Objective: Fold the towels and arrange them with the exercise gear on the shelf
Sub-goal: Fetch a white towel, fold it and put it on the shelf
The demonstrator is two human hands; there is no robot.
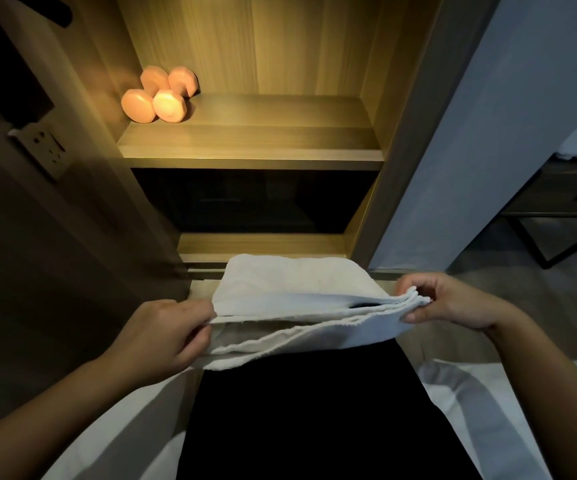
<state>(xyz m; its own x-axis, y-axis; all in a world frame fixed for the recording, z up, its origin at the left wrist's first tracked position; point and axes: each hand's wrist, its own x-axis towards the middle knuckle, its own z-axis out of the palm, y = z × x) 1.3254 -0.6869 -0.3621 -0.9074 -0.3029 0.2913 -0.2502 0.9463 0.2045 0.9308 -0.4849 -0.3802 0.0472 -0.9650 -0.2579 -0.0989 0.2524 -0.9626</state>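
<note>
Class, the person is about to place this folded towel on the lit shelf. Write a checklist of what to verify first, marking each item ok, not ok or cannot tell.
1. Left hand grips the left end of the towel: ok.
2. Right hand pinches the stacked edges at the right end: ok.
3. Layers lie flush: not ok; the lower layers sag apart along the near edge.
4. Bare room on the shelf to the right of the dumbbells: ok.
5. Dumbbells will not roll: cannot tell.
</note>
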